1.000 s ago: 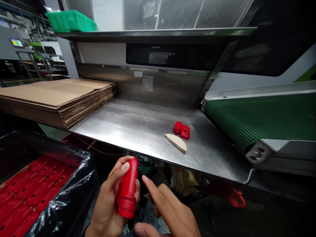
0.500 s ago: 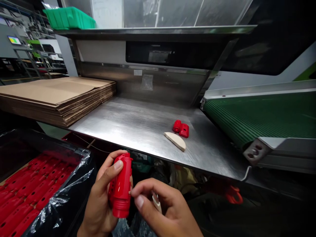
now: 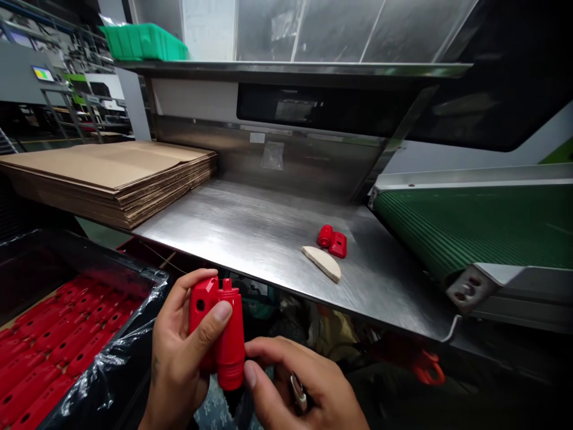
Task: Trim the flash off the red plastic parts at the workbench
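Note:
In front of the table edge, my left hand [image 3: 176,352] is closed around a glossy red plastic housing [image 3: 231,340]. Its thumb presses on the tubular side, and a flatter side with a round dark hole faces me. My right hand [image 3: 308,379] is curled, its index finger and thumb tips at the housing's lower right edge. Tucked in that palm is a small pale tool [image 3: 298,391] with a metallic look; its exact kind is unclear. On the metal table [image 3: 250,233], a red plastic piece [image 3: 338,245] lies beside a cream half-moon-shaped piece [image 3: 321,263].
A black-lined box [image 3: 147,310] at lower left holds rows of red housings [image 3: 58,328]. Stacked cardboard sheets [image 3: 111,167] cover the table's left end. A green conveyor belt [image 3: 483,227] borders the right. Above runs a metal shelf [image 3: 313,68] with a green bin [image 3: 145,42].
My left hand has turned the red housing, so its flat side with the hole now shows. My right hand stays by its lower edge, with the tool tilted differently. The view has shifted slightly.

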Tool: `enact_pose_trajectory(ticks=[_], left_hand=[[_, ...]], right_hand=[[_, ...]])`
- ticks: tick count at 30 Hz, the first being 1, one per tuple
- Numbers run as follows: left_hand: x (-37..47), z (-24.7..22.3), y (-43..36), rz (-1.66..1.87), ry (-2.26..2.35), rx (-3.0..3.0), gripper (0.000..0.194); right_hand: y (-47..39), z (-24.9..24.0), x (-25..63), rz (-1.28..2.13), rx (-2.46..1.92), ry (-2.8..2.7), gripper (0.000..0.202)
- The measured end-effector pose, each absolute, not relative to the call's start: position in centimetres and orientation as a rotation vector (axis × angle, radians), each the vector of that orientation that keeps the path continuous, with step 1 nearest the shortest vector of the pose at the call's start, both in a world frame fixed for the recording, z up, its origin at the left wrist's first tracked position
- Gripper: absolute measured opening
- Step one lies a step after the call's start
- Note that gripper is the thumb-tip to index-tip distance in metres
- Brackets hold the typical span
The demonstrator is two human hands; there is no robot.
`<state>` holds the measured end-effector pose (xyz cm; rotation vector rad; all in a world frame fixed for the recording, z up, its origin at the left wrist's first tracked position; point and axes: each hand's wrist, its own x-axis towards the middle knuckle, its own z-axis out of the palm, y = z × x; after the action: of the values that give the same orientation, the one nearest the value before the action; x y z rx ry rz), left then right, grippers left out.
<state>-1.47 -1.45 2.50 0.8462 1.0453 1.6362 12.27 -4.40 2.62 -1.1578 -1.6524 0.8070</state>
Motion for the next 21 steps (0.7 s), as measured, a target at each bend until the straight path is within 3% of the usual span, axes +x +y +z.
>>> enact_pose_trajectory(ticks=[11,17,21], left_hand=[[-1.5,2.8,-2.3,1.786,1.222,0.961,0.055],[-1.7,2.0,-1.4,1.532,0.841,0.666,0.051],[-1.8,1.3,-0.6,1.429,0.717,0.494,0.047]], right_hand=[[-4.4,2.6,13.1,0.858,-1.080,-1.764,0.016],[-3.9,2.2,13.1,0.801,-1.310,-1.784,0.011],[-1.3,2.3,14.8,0.656,-1.539,-1.804,0.024]])
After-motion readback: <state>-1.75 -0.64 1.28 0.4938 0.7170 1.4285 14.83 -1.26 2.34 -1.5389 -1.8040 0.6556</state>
